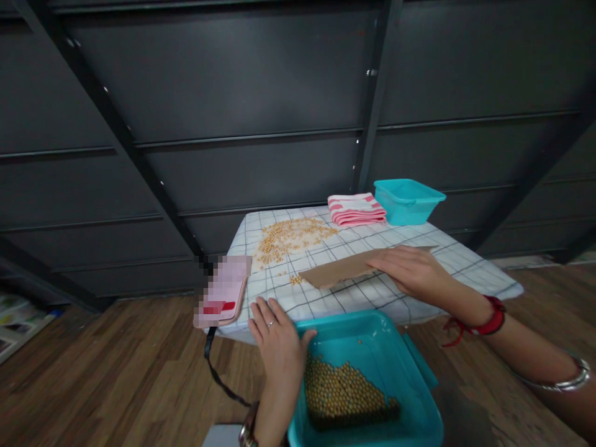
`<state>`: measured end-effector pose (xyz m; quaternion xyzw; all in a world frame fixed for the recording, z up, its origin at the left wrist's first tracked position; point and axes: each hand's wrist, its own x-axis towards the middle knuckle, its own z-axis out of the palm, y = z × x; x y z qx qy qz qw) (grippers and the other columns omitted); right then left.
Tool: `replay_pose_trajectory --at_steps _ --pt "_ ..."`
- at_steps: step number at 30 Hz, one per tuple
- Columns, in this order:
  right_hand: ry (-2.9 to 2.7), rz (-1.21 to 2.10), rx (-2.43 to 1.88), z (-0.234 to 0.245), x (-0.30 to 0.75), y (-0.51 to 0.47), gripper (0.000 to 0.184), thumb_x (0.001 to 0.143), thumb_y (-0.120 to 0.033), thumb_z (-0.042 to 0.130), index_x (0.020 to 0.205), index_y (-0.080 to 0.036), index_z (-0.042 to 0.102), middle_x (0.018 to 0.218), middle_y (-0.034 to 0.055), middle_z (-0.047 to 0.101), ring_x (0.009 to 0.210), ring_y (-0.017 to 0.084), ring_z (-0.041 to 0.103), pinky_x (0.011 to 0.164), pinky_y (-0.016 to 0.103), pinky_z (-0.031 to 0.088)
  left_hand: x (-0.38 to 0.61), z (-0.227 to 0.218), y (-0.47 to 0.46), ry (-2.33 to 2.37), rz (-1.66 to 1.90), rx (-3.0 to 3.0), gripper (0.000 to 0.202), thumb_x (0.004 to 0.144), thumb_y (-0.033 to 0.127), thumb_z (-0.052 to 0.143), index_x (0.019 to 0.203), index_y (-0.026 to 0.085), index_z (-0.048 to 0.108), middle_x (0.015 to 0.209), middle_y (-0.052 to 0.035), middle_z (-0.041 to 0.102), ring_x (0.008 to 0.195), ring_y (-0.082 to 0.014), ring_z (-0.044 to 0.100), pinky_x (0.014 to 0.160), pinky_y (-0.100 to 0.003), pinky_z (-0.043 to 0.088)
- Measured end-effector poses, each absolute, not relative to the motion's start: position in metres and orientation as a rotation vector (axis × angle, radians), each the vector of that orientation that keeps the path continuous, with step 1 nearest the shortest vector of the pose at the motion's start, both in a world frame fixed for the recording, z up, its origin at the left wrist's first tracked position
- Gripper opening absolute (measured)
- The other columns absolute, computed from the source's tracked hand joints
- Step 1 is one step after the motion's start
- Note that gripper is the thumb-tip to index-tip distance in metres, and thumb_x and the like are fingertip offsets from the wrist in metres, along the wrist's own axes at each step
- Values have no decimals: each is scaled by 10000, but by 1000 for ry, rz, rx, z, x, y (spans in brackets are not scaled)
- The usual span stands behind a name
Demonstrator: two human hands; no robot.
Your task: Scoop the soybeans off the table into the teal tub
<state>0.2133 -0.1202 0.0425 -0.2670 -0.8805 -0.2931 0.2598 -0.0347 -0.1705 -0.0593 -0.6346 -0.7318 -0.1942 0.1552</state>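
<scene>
My right hand (410, 270) grips a flat brown piece of cardboard (342, 267), its lower edge close to the checked cloth. Beside the cardboard's left end lies a small group of round yellow soybeans (297, 280). A wider scatter of soybeans (288, 239) spreads over the far left of the table. My left hand (278, 338) rests with fingers stretched out at the table's front edge, its thumb over the rim of a teal plastic tub (377, 329). Inside that tub, more soybeans (342, 391) are heaped toward the left and near side.
A white checked cloth (465, 273) covers the table. At its back right stand a folded pink-striped towel (356, 210) and a smaller teal container (410, 202). A pink phone (228, 288) with a black strap lies at the left edge. Behind rises a dark panelled wall (256, 74).
</scene>
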Motion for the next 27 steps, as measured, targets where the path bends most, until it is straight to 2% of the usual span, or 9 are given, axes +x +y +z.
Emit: replay_pose_trajectory --at_steps 9,16,22,27 --pt "-2417 -807 -678 42 227 -145 317 805 -10 400 981 -191 591 842 18 682 792 132 616 737 269 476 -35 -58 -170 -2133 -603 -1835 824 618 419 681 1213 -79 402 1296 -354 399 1233 -442 346 997 -584 287" --pt "-2337 -870 -753 48 229 -141 285 818 -11 402 998 -153 572 883 58 680 836 156 618 736 289 488 -34 -55 -170 -2122 -565 -1833 882 574 436 715 1204 -101 409 1279 -373 409 1216 -459 363 977 -588 312" --pt "-2355 -920 -724 46 221 -127 283 832 -19 381 977 -158 581 866 59 685 791 155 627 678 287 496 -34 -58 -169 -2117 -560 -1822 850 602 437 688 1208 -90 410 1287 -364 411 1221 -447 366 974 -584 318" --pt "-2375 -856 -745 42 226 -141 316 829 -23 375 997 -202 574 837 20 682 790 136 627 722 288 493 -34 -59 -170 -2106 -546 -1823 823 614 421 677 1206 -87 413 1288 -364 410 1227 -446 361 978 -583 313"
